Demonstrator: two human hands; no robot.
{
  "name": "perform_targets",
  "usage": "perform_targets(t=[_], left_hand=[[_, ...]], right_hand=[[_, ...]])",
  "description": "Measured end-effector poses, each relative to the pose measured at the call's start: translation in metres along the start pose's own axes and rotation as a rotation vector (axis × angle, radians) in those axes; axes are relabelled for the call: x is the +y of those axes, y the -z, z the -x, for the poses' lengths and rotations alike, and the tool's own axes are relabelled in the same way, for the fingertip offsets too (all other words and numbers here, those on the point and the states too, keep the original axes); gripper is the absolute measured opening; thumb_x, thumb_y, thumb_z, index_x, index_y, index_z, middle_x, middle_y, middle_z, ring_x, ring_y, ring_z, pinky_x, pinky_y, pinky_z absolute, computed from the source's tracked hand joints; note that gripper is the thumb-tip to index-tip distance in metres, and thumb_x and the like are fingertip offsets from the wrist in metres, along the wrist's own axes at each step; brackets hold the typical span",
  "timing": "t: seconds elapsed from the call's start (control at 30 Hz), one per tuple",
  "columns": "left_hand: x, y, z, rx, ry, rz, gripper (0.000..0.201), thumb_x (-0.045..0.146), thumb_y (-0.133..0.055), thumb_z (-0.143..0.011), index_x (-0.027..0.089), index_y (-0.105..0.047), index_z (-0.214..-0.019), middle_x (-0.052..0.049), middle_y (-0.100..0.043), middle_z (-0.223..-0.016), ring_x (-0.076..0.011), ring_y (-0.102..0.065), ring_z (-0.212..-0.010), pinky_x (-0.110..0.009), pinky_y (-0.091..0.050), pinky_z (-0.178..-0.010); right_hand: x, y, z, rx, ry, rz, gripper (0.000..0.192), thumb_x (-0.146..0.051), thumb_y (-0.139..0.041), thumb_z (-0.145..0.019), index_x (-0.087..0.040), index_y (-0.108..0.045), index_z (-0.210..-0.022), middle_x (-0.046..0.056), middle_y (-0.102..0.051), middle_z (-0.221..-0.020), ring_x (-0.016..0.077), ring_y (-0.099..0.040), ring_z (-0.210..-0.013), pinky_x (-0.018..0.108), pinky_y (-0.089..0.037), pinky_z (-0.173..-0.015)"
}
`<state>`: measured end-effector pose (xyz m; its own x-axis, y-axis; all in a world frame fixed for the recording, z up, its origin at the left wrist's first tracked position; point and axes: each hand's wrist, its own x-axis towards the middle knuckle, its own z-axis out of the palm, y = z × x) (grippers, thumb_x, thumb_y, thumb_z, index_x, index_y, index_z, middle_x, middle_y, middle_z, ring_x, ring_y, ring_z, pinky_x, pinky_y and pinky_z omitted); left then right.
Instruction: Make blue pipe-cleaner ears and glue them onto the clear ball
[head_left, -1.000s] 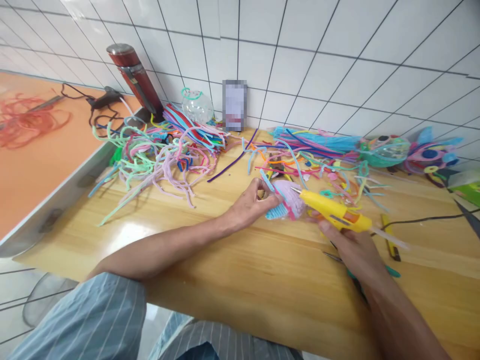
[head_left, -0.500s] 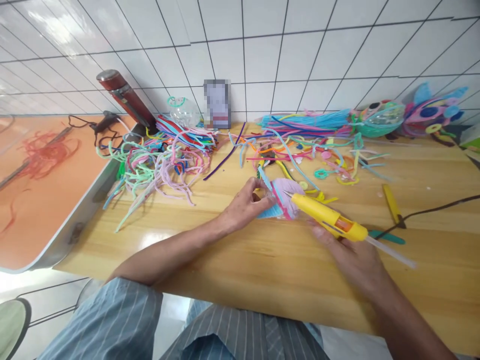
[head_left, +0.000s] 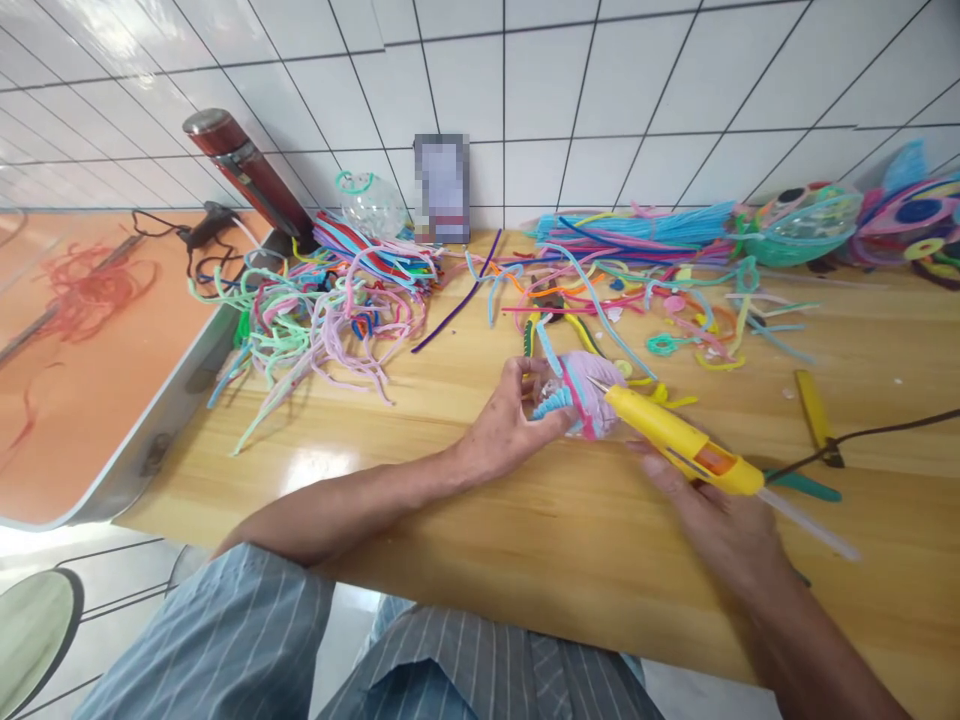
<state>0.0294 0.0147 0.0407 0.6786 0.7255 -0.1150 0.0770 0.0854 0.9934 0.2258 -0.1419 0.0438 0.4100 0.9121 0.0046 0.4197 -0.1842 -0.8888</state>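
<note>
My left hand [head_left: 517, 410] is closed round the left side of a small rounded craft piece [head_left: 600, 385], covered in lilac, pink and light blue pipe cleaners over what looks like clear plastic. My right hand [head_left: 720, 510] grips a yellow hot glue gun [head_left: 675, 435], its fingers partly hidden under the body. The gun's metal tip points left, at the lilac side of the piece, touching or very near it. A clear glue stick [head_left: 814, 525] sticks out of its back end. Just behind the piece lie pliers with green and yellow handles [head_left: 577, 330].
Loose pipe cleaners [head_left: 322, 330] heap at the left. A light blue bundle [head_left: 645, 230] lies along the wall beside finished-looking colourful figures [head_left: 806, 225]. A phone [head_left: 442, 190] leans on the tiles; a red-brown flask [head_left: 247, 170] stands left. A yellow-handled tool [head_left: 814, 405] and black cord [head_left: 885, 425] lie right.
The craft piece has turned a little in my left hand, showing more of its clear and blue side. The glue gun stays at the lilac part. The camera view has shifted slightly.
</note>
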Motion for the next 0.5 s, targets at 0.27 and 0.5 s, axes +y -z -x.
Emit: perform_targets(t=[0.27, 0.5], left_hand=[[-0.004, 0.006, -0.002, -0.032, 0.010, 0.012, 0.061, 0.048, -0.078, -0.089, 0.023, -0.042, -0.132, -0.009, -0.066, -0.124, -0.0236, -0.065, -0.116, -0.042, -0.056, -0.104], [-0.008, 0.010, -0.012, -0.109, -0.005, 0.032, 0.072, 0.059, -0.084, -0.084, 0.021, -0.056, -0.139, -0.012, -0.068, -0.132, -0.0347, -0.062, -0.132, -0.051, -0.050, -0.116]], right_hand=[[0.005, 0.002, 0.000, -0.038, 0.068, 0.032, 0.039, -0.050, -0.066, -0.102, -0.035, -0.071, -0.138, 0.005, -0.077, -0.143, 0.0330, -0.068, -0.142, 0.056, -0.052, -0.126], [0.012, 0.000, -0.005, 0.037, 0.134, 0.025, 0.019, -0.049, -0.071, -0.097, -0.032, -0.074, -0.104, 0.005, -0.084, -0.110, 0.0318, -0.080, -0.115, 0.051, -0.066, -0.106]])
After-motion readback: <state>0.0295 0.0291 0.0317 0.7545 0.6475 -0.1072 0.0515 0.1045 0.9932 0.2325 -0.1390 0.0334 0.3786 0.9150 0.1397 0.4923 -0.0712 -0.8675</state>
